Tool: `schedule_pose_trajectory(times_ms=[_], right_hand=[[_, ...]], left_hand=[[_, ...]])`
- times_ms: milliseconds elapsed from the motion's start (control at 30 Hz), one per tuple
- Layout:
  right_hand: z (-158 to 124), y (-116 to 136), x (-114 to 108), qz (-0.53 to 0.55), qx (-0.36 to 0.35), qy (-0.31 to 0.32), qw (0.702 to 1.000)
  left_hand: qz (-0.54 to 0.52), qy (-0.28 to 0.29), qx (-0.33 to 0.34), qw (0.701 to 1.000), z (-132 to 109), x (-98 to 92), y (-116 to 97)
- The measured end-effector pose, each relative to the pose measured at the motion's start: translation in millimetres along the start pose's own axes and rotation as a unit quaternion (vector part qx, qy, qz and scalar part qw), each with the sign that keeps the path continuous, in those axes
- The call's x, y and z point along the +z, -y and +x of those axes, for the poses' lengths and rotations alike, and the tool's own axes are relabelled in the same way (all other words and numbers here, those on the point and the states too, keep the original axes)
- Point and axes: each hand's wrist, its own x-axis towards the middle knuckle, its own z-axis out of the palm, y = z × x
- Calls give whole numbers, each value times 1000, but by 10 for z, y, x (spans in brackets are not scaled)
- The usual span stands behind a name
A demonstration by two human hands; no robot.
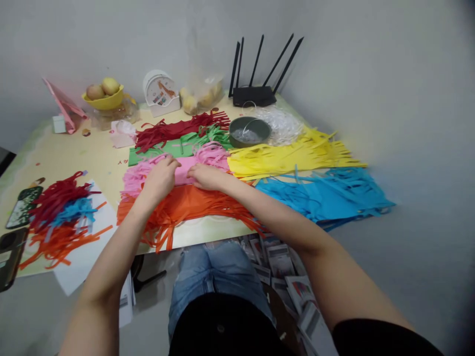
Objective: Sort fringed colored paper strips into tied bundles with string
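Note:
A pink fringed paper stack (184,170), its two ends cut into strips, lies in the middle of the table. My left hand (162,176) has its fingers curled onto the left part of the plain pink band. On the right part of that band my right hand (205,176) rests, fingers bent together at the paper; the exact grip of the fingertips is partly hidden. Just in front, under my wrists, is an orange fringed stack (193,203). Behind the pink one lie a green fringed stack (166,150) and a dark red fringed stack (181,129).
Yellow (289,159) and blue (330,198) fringed stacks lie at right. A dark bowl (249,131), white strands (284,124) and a router (254,95) stand behind. Loose strips (61,217), phones (13,257) at left; fruit bowl (104,102) at the back.

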Motion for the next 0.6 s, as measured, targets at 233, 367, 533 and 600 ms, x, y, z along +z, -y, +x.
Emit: schedule_pose_trajectory(times_ms=[233,367,533,600], right_hand=[[1,-167,142,-3,86,8,996],[-11,-239,110,16,119,-15,993],[-55,-62,-3,7,138,-68,988],[-43,107,4,2,105,-101,989]], left_hand=[[20,139,13,990,126,303,171],[19,131,-5,991,94,332,247],[20,87,-68,994,264,331,233],[11,60,-89,994,350,286,245]])
